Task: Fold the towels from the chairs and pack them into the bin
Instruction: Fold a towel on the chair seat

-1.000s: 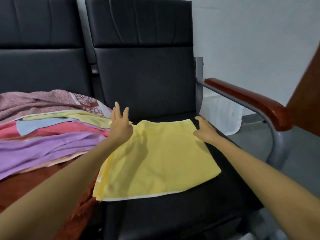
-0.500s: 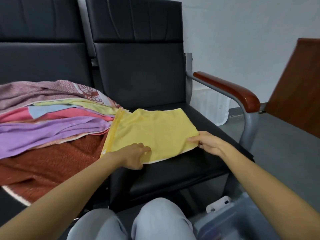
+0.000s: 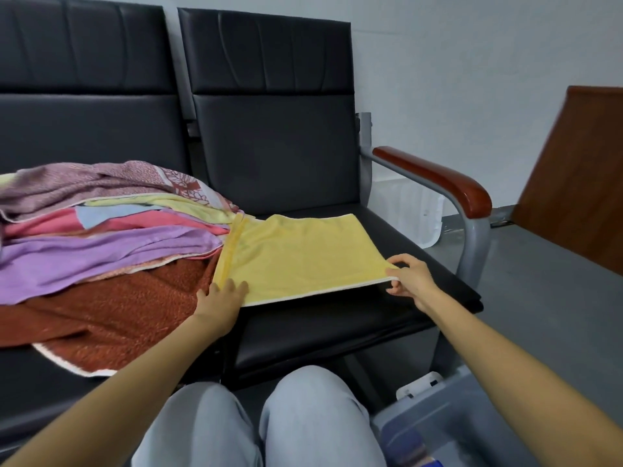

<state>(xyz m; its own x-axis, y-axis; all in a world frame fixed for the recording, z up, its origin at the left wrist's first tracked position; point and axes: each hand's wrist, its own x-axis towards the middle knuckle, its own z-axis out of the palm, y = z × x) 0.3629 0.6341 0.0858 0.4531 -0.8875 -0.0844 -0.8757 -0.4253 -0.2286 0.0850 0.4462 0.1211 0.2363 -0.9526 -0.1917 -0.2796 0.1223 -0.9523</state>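
At the left of the frame a pile of towels [image 3: 101, 237] lies on a black seat. Just right of it the left hand [image 3: 220, 298] lies flat, fingers straight, pressing the near left corner of the yellow towel [image 3: 303, 254]. This towel sits folded on the middle seat. It looks soft, light and floppy, so the corners are the best places to hold. The right hand [image 3: 409, 276] pinches the near right corner. The grey bin [image 3: 448, 416] is at the lower right.
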